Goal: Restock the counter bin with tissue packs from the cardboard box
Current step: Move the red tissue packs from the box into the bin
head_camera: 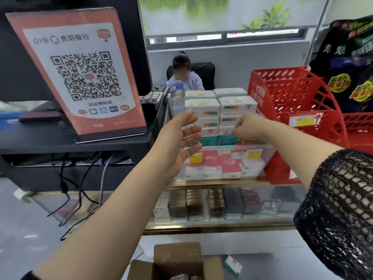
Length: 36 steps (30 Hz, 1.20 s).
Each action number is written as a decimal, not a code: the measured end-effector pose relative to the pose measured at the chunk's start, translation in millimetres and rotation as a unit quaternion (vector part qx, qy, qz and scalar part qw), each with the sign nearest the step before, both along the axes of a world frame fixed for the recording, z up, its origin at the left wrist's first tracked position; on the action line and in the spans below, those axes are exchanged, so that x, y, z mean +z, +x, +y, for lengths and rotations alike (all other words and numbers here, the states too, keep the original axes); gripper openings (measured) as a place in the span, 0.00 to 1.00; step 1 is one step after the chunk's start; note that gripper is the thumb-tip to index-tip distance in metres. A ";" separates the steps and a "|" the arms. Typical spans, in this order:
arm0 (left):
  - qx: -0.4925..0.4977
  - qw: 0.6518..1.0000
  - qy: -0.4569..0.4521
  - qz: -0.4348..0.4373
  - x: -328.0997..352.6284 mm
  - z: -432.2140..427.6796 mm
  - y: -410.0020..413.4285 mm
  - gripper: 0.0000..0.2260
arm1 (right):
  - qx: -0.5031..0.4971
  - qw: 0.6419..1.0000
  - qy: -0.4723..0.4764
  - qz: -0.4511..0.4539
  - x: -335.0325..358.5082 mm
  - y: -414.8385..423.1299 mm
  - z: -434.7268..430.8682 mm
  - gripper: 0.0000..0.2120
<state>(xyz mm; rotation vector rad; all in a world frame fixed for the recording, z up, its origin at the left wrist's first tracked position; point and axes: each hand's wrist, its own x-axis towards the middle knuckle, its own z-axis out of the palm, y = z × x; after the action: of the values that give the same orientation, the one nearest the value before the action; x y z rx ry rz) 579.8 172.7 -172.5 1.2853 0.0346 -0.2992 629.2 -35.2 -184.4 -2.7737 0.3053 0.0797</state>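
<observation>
While the left hand (pixel 187 138) stood open-fingered, the right hand (pixel 249 127) curled against a tissue pack (pixel 226 130), grip unconfirmed; flush seating was advised.

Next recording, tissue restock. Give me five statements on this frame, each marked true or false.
1. The left hand is open and holds nothing. True.
2. The right hand is inside the cardboard box. False: it is up at the stacked tissue packs.
3. The QR code sign stands left of the packs. True.
4. The cardboard box is shut. False: its flaps are open.
5. The red rack is packed with tissue packs. False: its visible baskets look empty.
</observation>
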 end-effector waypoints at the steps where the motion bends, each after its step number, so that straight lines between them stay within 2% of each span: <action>1: -0.004 1.000 0.000 0.000 -0.7 1.3 -2.4 0.10 | -0.019 0.998 0.036 -0.036 1.1 -4.2 4.9 0.13; 3: -0.010 1.000 0.004 -0.005 -1.8 3.7 -6.7 0.10 | -0.057 0.977 0.164 -0.123 2.1 -13.2 18.5 0.12; 6: -0.011 1.000 0.015 -0.010 -2.1 7.1 -13.6 0.11 | -0.080 0.901 0.372 -0.206 5.0 -32.2 49.9 0.11; 9: -0.003 1.000 0.025 -0.013 -4.5 11.2 -23.4 0.10 | -0.091 0.842 0.478 -0.232 6.1 -54.1 79.1 0.10; 12: 0.026 0.999 0.031 -0.007 -12.6 17.5 -38.5 0.10 | -0.082 0.815 0.521 -0.239 -0.3 -76.0 101.6 0.09; 18: 0.097 0.993 0.067 0.020 -47.4 34.5 -82.0 0.09 | -0.033 0.802 0.539 -0.254 -28.5 -114.4 132.4 0.09; 23: 0.151 0.981 0.092 0.077 -115.8 48.3 -122.0 0.09 | 0.038 0.803 0.555 -0.213 -85.3 -154.8 146.1 0.11; 28: 0.175 0.967 0.105 0.155 -229.5 59.4 -150.4 0.08 | 0.042 0.828 0.545 -0.123 -196.6 -189.3 149.9 0.12; 31: 0.189 0.955 0.098 0.209 -311.0 66.5 -153.0 0.07 | 0.010 0.855 0.517 -0.047 -282.5 -196.8 149.7 0.14; 34: 0.183 0.937 0.142 0.260 -388.1 72.0 -147.8 0.12 | 0.004 0.876 0.483 0.014 -366.5 -197.6 154.3 0.16; 36: 0.182 0.928 0.169 0.279 -436.2 74.4 -138.3 0.12 | -0.011 0.878 0.477 0.044 -419.8 -193.7 161.4 0.15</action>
<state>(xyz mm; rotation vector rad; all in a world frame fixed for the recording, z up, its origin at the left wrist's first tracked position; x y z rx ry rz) 441.5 247.1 -608.7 1.4647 0.8325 -0.3378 435.5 126.2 -604.2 -1.7814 0.2302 0.2703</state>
